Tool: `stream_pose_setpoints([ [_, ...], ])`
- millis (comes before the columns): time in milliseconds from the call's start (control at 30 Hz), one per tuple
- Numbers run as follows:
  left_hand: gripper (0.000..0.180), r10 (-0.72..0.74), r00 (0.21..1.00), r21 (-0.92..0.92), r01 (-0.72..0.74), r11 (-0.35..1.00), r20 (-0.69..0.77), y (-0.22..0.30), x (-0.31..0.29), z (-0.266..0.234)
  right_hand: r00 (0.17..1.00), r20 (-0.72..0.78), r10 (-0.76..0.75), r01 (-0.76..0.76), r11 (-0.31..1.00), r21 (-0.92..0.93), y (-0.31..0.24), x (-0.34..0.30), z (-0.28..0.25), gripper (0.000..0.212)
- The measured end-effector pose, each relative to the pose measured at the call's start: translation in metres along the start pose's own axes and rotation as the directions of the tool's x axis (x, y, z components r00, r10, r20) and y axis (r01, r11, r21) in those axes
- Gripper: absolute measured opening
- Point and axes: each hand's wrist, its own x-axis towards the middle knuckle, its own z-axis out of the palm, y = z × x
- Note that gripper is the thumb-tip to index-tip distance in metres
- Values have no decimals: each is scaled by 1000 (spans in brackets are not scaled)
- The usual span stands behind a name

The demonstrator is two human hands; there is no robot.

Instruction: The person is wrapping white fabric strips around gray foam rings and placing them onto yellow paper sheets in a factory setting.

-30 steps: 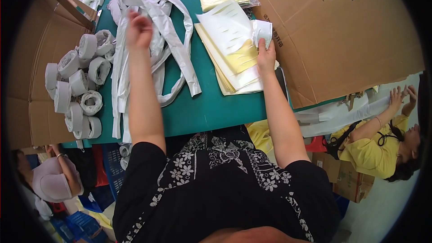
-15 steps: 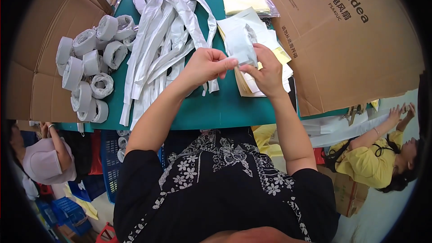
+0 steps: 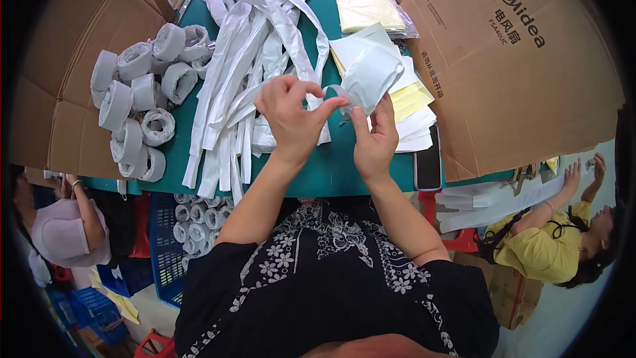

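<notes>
A white coiled strip roll (image 3: 373, 74) with a slightly crinkled, shiny surface is in my right hand (image 3: 376, 134), thumb on the near side and fingers behind it. My left hand (image 3: 291, 114) is just left of the roll, with thumb and index finger apart in a curve. A short, translucent white band (image 3: 333, 89) curls off the roll between them, and my left thumb tip touches the roll's lower left edge. Behind the roll lies a stack of white and yellow sheets (image 3: 414, 109). Long flat white strips (image 3: 228, 69) lie heaped beyond my left hand.
Several finished-looking white rolls (image 3: 142, 89) are piled at left beside a cardboard wall (image 3: 73, 53). A large carton (image 3: 510, 86) borders the right. Bagged yellow sheets (image 3: 368, 6) and a phone (image 3: 427, 162) lie on the green table (image 3: 318, 186). A blue crate (image 3: 165, 245) holds more rolls. Other people sit both sides.
My left hand has gone from a pinch on the roll's loose end to a more spread thumb and finger. The roll has tilted in my right hand, which has moved slightly left.
</notes>
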Motion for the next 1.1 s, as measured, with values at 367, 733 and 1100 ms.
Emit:
stream_pose_setpoints([
  [367, 17, 255, 966, 256, -237, 937, -40, 30, 5, -22, 985, -80, -155, 134, 966, -222, -5, 0, 1, 23],
  [733, 29, 16, 667, -582, 638, 504, 745, -13, -3, -28, 835, 452, -315, 417, 897, -146, -24, 26, -42, 33],
  [1100, 61, 132, 628, -642, 747, 172, 767, -16, -5, -43, 839, 495, -226, 225, 972, 64, -57, 37, -41, 46],
])
